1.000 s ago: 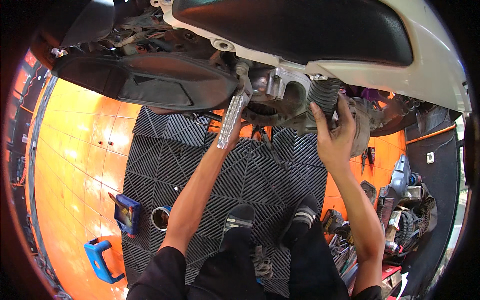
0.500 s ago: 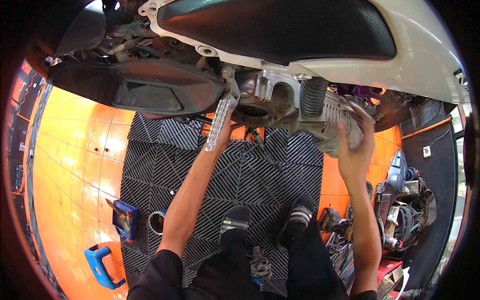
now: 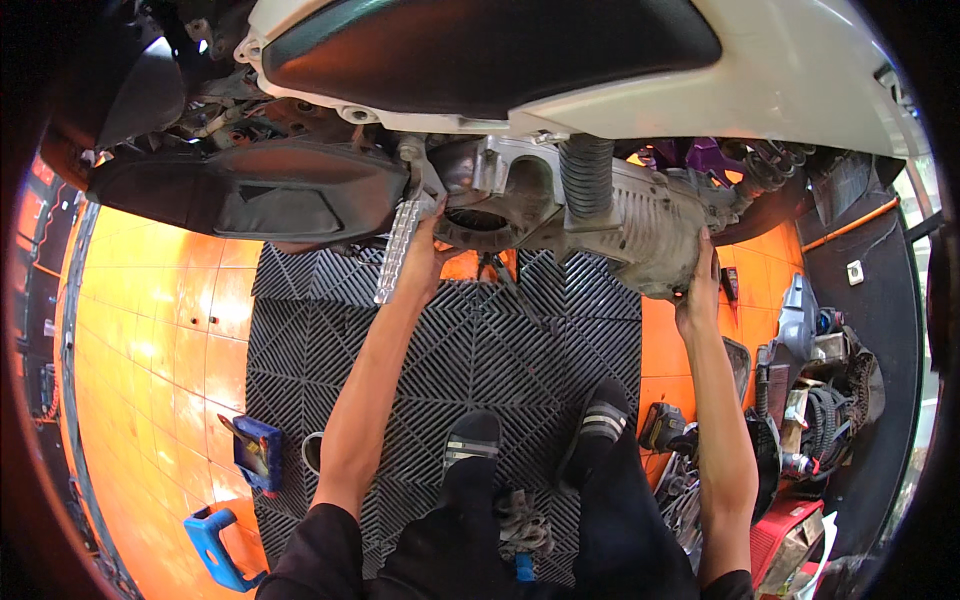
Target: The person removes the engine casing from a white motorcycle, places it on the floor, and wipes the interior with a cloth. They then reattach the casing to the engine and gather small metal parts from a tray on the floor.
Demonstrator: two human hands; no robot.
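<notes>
Under the white body panel [image 3: 800,90] of a scooter hangs a long grey metal engine case [image 3: 650,225] with a wide open port at its front end. My left hand [image 3: 425,262] grips the case's front end from below, right beside a ribbed silver footpeg [image 3: 402,250]; its fingertips are partly hidden. At the rear end, my right hand [image 3: 702,285] is closed on the case, fingers up along its end and thumb lower down. A black ribbed hose [image 3: 586,180] runs down onto the top of the case.
Black slatted mats [image 3: 480,350] cover part of the orange floor [image 3: 150,330]. A blue tray [image 3: 258,455], a round container [image 3: 312,452] and a blue stool [image 3: 222,550] stand left. At right lie a power-tool battery [image 3: 661,427], removed parts [image 3: 820,420] and a red crate [image 3: 785,540]. A rag [image 3: 525,522] lies between my feet.
My right hand has come down from beside the case and taken hold of its rear end. My left hand stays by the footpeg. The scooter appears shifted left and up in view.
</notes>
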